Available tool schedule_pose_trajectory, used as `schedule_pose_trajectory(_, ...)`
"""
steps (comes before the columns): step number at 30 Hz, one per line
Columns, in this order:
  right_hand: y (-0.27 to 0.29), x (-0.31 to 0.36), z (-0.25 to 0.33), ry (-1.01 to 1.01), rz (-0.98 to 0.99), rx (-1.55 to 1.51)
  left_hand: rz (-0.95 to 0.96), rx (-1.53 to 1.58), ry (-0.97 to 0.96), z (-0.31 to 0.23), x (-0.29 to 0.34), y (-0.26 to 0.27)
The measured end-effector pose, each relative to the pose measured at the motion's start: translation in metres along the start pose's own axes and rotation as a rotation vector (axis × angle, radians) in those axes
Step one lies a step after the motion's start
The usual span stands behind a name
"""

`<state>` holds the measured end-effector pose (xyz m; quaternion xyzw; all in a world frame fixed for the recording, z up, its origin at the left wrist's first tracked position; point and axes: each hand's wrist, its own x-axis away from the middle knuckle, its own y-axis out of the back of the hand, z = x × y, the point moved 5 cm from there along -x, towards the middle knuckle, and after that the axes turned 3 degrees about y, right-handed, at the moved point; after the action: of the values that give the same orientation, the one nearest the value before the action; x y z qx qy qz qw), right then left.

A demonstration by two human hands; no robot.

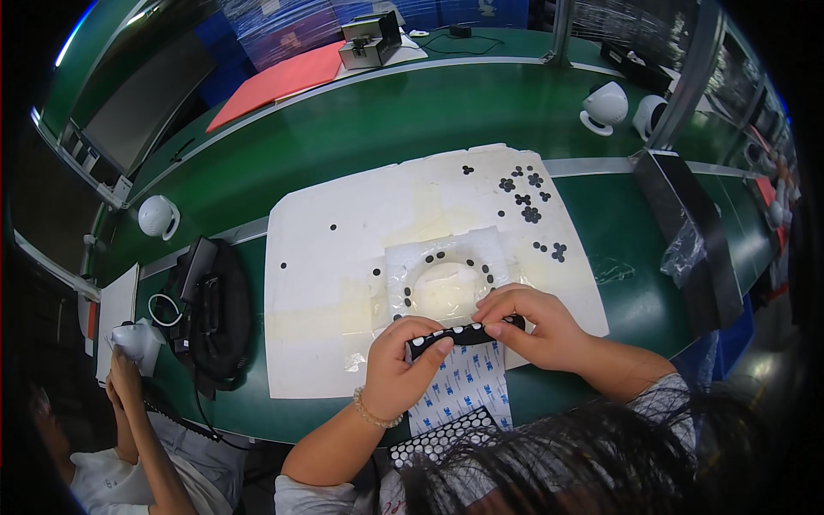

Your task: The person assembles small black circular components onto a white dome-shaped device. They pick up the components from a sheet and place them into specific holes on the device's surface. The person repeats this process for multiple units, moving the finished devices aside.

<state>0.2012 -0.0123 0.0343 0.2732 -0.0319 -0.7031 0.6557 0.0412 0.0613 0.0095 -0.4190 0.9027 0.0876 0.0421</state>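
Note:
Both my hands grip a black strip with a row of white dots [468,334], held level above the near edge of a white board. My left hand [402,365] pinches its left end, thumb in front; my right hand [541,331] pinches near its right end. Below hangs a white backing sheet with blue print [463,386], and under that a black sheet with rows of round white dots [442,438]. Just beyond my hands sits a white foam block [402,256] with a round recess. Small black round pads [431,258] lie around the recess.
The white board [318,343] carries loose black pads [532,215] at its far right. A black bag [225,318] lies left. White rounded camera-like devices [605,105] stand behind. At far left a co-worker's hands [124,369] hold a white device. A black box [687,232] is right.

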Motion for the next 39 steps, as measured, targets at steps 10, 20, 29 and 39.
schedule_pose_trajectory(10, -0.001, 0.000, 0.001, -0.003, -0.008, 0.054, 0.012, 0.077, 0.090, 0.009, 0.002, -0.001)
schedule_pose_trajectory(20, -0.003, 0.001, -0.004, 0.025, -0.028, 0.035, 0.023, 0.126, 0.130, 0.014, 0.003, -0.001)
schedule_pose_trajectory(29, -0.003, 0.001, -0.007, -0.006, -0.026, 0.044, 0.035, 0.144, 0.169, 0.014, 0.003, -0.001)
schedule_pose_trajectory(39, -0.003, 0.002, -0.002, 0.068, -0.057, 0.132, 0.033, 0.055, 0.109, 0.012, 0.001, 0.000)
